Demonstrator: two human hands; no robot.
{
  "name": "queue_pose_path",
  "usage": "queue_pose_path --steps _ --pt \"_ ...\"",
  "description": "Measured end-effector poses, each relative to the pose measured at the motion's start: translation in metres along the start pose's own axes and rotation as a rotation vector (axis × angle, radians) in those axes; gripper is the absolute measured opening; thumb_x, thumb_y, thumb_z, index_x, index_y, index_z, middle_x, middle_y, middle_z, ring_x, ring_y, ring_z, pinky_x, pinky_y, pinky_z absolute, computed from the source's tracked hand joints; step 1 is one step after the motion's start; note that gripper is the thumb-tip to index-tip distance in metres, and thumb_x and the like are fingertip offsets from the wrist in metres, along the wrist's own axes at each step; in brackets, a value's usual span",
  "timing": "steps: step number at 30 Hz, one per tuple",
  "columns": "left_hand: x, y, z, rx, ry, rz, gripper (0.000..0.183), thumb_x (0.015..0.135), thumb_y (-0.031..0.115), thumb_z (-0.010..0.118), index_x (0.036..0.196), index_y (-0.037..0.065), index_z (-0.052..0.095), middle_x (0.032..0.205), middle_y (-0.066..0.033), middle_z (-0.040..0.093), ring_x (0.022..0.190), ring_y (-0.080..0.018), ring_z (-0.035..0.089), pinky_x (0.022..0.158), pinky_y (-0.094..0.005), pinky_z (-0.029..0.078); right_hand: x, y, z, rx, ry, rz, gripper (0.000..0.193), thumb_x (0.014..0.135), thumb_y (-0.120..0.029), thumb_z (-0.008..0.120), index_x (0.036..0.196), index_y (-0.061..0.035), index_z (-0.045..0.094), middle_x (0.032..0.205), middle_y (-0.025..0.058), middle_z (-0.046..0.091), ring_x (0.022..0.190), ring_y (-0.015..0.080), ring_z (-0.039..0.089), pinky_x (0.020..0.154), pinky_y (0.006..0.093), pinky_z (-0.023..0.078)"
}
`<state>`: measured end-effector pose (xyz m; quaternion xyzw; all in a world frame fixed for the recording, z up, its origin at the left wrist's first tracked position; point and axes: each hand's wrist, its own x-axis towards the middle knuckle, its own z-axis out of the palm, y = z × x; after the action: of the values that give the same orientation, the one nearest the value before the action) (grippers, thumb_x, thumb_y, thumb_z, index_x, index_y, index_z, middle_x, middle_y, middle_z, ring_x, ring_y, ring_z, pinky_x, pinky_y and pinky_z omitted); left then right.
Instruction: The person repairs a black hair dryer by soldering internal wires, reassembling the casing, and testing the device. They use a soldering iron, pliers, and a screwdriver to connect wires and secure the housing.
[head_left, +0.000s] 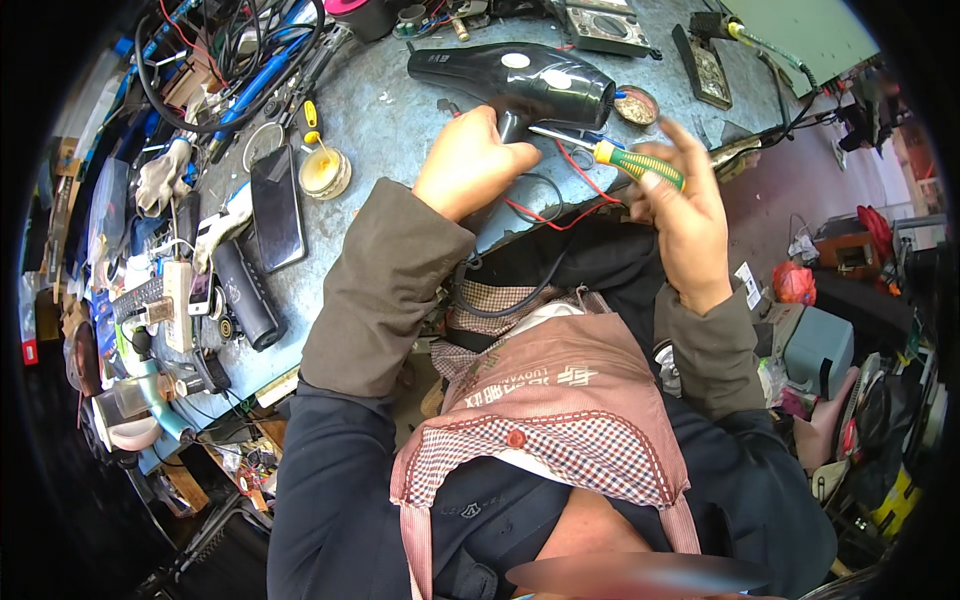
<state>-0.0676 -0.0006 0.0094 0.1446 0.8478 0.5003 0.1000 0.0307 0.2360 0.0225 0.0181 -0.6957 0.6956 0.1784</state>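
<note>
A black hair dryer (470, 68) lies on its side on the blue workbench, its nozzle end to the left. My left hand (470, 165) is closed at the dryer's handle, thumb toward the right; the palm side is hidden. In my right hand (690, 215) is a screwdriver (640, 163) with a green and yellow handle. Its shaft points left, with the tip close to the dryer's handle. Several right-hand fingers are raised off it and slightly blurred. A red wire (562, 222) and a black cord loop below the dryer, near the bench's front edge.
Left of my left hand are a phone (277, 210), a small jar of yellowish paste (325, 173) and a dark cylindrical case (248, 295). A round tin (636, 105) sits beside the dryer's right end. Behind stands a meter (608, 27); a soldering iron (745, 35) lies far right.
</note>
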Motion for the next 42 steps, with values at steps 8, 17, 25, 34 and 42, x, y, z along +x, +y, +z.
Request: queue_pose_path --steps 8,17,25,34,42 --pt "0.001 0.003 0.001 0.046 -0.008 -0.032 0.050 0.083 0.017 0.073 0.127 -0.005 0.069 0.101 -0.0118 0.075 0.089 -0.0180 0.069 0.082 -0.0341 0.055 -0.001 0.004 -0.005 -0.095 -0.067 -0.066 0.043 0.112 -0.018 0.058 0.150 0.0002 0.053 0.090 0.0035 0.064 0.066 0.0043 0.052 0.058 0.0199 0.040" --pt "-0.002 0.001 0.002 -0.148 0.028 0.180 0.051 0.083 0.012 0.073 0.131 -0.003 0.067 0.096 -0.0062 0.072 0.081 -0.0177 0.067 0.074 -0.0332 0.055 0.008 0.010 -0.005 -0.362 -0.072 -0.383 0.047 0.109 -0.025 0.064 0.150 -0.0024 0.056 0.078 0.0038 0.066 0.060 0.0064 0.055 0.056 0.0224 0.044" --pt "0.000 0.006 0.004 -0.178 0.000 -0.052 0.039 0.084 0.011 0.075 0.119 -0.005 0.068 0.080 -0.0033 0.068 0.059 -0.0115 0.060 0.054 -0.0299 0.048 -0.008 -0.008 -0.007 -0.371 -0.023 -0.347 0.047 0.104 -0.017 0.068 0.146 -0.0004 0.057 0.114 0.0135 0.067 0.100 0.0187 0.069 0.091 0.0323 0.055" --pt "-0.006 0.014 0.004 -0.216 -0.006 -0.068 0.044 0.087 0.007 0.072 0.130 0.001 0.067 0.084 -0.0011 0.066 0.061 -0.0085 0.057 0.055 -0.0258 0.047 -0.007 -0.008 -0.010 -0.436 -0.042 -0.384 0.051 0.100 -0.012 0.072 0.146 -0.0001 0.055 0.101 0.0157 0.072 0.098 0.0294 0.071 0.090 0.0380 0.056" --pt "-0.008 0.020 0.005 -0.238 -0.029 -0.072 0.044 0.088 0.006 0.070 0.132 0.003 0.066 0.084 0.0012 0.065 0.061 -0.0062 0.054 0.054 -0.0235 0.044 -0.007 0.001 -0.011 -0.335 -0.053 -0.351 0.048 0.098 -0.016 0.074 0.141 -0.0025 0.057 0.099 0.0166 0.074 0.098 0.0331 0.074 0.086 0.0396 0.057"
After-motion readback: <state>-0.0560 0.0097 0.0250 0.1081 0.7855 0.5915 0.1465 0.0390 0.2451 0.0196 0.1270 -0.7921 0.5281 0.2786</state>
